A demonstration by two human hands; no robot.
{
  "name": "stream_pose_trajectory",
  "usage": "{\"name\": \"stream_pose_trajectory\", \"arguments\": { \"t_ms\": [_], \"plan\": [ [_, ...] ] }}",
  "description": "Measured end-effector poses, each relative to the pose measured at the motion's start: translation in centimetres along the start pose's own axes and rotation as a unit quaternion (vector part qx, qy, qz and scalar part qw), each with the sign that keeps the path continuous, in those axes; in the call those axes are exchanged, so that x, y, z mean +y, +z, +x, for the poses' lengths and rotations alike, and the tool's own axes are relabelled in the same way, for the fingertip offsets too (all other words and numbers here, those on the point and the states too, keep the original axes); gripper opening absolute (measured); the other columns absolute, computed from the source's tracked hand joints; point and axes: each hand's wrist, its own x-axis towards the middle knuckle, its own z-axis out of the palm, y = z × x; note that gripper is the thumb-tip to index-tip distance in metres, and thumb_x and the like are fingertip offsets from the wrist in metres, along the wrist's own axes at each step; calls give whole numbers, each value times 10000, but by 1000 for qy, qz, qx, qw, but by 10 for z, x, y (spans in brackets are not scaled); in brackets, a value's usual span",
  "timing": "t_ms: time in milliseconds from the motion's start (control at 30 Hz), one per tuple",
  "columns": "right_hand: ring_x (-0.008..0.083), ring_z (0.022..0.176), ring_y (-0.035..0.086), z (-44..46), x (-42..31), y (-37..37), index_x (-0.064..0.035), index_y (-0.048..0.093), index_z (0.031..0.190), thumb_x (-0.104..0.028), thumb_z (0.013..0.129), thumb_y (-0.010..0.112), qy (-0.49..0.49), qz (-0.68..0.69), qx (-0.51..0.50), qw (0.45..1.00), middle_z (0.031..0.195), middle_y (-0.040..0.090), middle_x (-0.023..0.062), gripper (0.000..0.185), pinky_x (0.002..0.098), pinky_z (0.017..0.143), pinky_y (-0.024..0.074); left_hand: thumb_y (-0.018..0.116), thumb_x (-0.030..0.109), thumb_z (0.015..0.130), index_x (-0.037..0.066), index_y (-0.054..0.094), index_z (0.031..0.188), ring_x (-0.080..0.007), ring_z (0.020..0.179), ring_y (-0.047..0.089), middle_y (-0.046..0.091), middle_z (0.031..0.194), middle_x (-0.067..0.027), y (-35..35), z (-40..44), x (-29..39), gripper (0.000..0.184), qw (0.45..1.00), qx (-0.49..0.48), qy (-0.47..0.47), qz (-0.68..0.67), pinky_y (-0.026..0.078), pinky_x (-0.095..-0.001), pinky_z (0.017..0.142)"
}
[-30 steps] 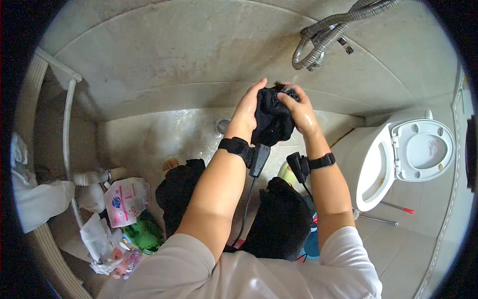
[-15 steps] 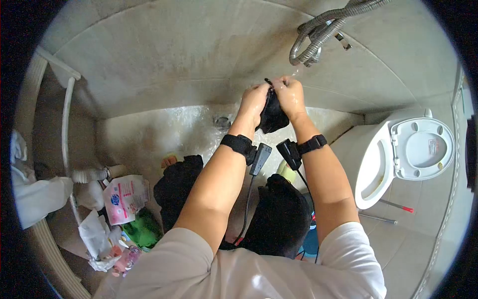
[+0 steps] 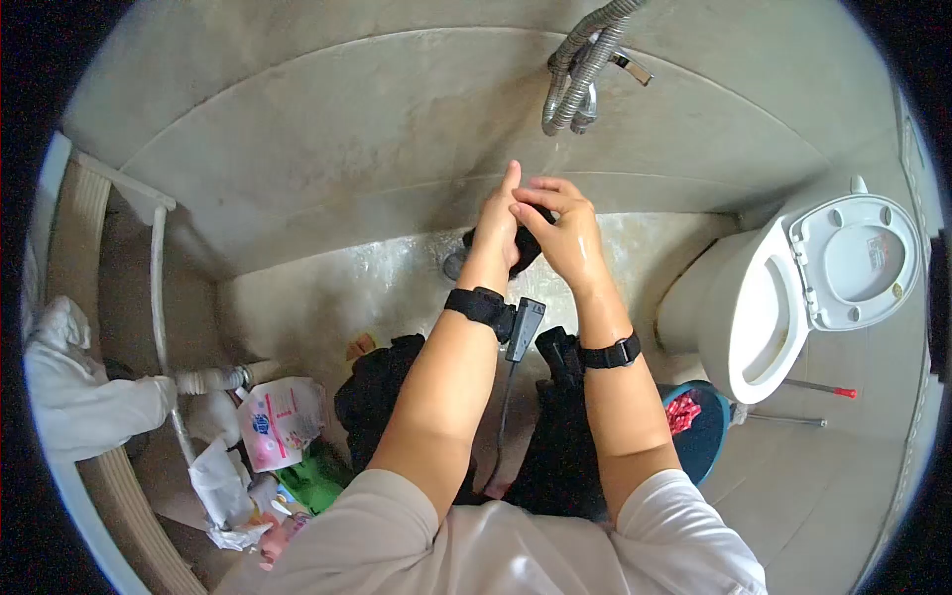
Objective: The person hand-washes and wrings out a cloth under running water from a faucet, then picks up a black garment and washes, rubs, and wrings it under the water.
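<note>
My left hand is below the tap, thumb pointing up, with a wet black cloth showing on both sides of it. The cloth hangs from this hand, though the grip of its fingers is mostly hidden. Close beside it on the right is my wet right hand, thumb and fingers apart, its fingertips reaching across the cloth toward the left hand. Over both hands is the tap with a coiled metal hose. Wet floor shines beneath.
A white toilet with its lid up stands at right. Near my right elbow, a blue basin contains a red patterned cloth. At left are a pink-and-white packet, a green bag and a white pipe.
My right hand has loosened from the black cloth and spread its fingers. The left thumb now points up. The view has shifted, bringing the blue basin further into sight.
</note>
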Motion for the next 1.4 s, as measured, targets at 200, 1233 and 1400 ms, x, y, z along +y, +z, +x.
{"name": "stream_pose_trajectory", "arguments": {
  "t_ms": [200,1233,1400],
  "plan": [
    [292,787,612,6,-5,-2,-53,688,818,-236,731,688,69,60,-27,995,876,631,159,203,365,712,474,513,432,847,71,592,893,-195,795,556,587,862,-83,15,-16,9,372,999,36,5,36,450,-327,716],
    [353,870,615,25,37,-8,-109,670,981,-110,761,539,81,28,-170,982,940,642,178,256,403,779,477,676,130,754,46,585,1018,-226,829,605,629,904,-74,-9,-39,67,291,988,68,85,111,495,-372,770],
    [353,910,606,22,47,-20,-83,648,1021,-125,787,534,126,48,-52,990,976,628,195,264,390,818,472,623,194,792,56,614,885,-286,797,624,658,854,-99,2,-40,61,166,996,94,-7,10,486,-457,801]
  ]
}}
